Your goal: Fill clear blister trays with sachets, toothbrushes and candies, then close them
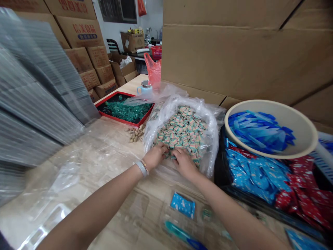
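Note:
A clear plastic bag (213,139) lies open on the table, full of small square pieces (182,125) patterned in green and pale orange. At its near edge, my left hand (156,155) reaches into the pieces with curled fingers, a pale band and a beaded bracelet on the wrist. Beside it, my right hand (185,163) also has bent fingers among the pieces. Whatever the fingertips of either hand grip is hidden. Nearer me lie a blue patterned packet (182,205) and a blurred teal-and-blue pen-like object (182,235).
On the right, a cream basin (309,130) holds blue wrappers, above blue packets (257,175) and red packets (307,194). Behind left are a red-rimmed tray (135,124) with green bits, peanuts (135,134) and a lidded mug (145,87). Grey stacks (44,80) stand left.

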Demonstrator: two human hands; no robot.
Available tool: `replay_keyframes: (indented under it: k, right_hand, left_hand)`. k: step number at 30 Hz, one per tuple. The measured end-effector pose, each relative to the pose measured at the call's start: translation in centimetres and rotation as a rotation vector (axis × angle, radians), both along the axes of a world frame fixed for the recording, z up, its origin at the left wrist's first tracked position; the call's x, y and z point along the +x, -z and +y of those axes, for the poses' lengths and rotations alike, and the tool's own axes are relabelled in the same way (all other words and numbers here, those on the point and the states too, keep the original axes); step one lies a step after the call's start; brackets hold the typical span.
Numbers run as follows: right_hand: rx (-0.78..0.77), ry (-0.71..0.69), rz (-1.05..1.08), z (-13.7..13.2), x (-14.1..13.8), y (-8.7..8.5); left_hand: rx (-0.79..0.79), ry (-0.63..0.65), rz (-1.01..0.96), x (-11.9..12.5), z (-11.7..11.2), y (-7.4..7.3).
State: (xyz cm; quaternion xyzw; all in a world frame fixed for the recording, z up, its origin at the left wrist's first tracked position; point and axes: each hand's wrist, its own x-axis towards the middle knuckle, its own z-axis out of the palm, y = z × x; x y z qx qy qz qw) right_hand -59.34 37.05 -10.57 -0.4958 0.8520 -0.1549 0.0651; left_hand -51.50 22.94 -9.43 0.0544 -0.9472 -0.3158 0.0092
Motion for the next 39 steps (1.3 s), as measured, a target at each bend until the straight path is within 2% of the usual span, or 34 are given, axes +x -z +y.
replay_keyframes:
  k: [4, 8, 13, 22, 24, 27, 29, 31, 34, 37, 39]
  right_hand:
    - [-0.049, -0.011, -0.114, 0.5, -0.4, 0.4]
    - [-0.043, -0.021, -0.209, 1.2, 0.1, 0.8]
    - [-0.005, -0.038, -0.186, 1.4, 0.8, 0.8]
    - [0.063, -0.052, -0.137, 1.4, 1.2, 0.2]
    - [0.091, -0.051, -0.147, 1.5, 1.1, 0.2]
    - [0.065, -0.080, -0.190, 1.2, 0.5, -0.1]
    - [0.022, -0.139, -0.205, 0.5, -0.1, -0.6]
    - [0.031, -0.224, -0.191, -0.7, -0.7, -1.3]
    - [0.145, -0.323, -0.136, -2.6, -1.1, -2.3]
    - [0.273, -0.317, -0.058, -3.6, -1.0, -2.5]
    - [0.307, -0.309, -0.015, -3.6, -0.9, -2.2]
  left_hand:
    - [-0.141, -0.016, 0.013, 0.8, 0.1, -1.1]
    - [-0.135, 0.086, -0.101, 2.0, 0.6, -0.6]
    - [-0.150, 0.067, -0.135, 2.4, 1.6, 0.4]
    - [-0.058, 0.079, -0.123, 2.2, 1.1, 0.1]
    - [0.005, 0.035, -0.090, 2.4, 0.8, 0.4]
    - [0.117, -0.147, -0.025, 3.0, 0.0, 0.7]
    - [0.178, -0.270, -0.006, 3.3, -0.6, 0.6]
    - [0.214, -0.329, -0.012, 3.3, -0.9, 0.2]
    - [0.207, -0.297, -0.067, 2.9, -0.9, -0.5]
    - [0.166, -0.206, -0.123, 2.4, -0.5, -0.7]
    - [0.134, -0.161, -0.124, 2.1, -0.2, -0.4]
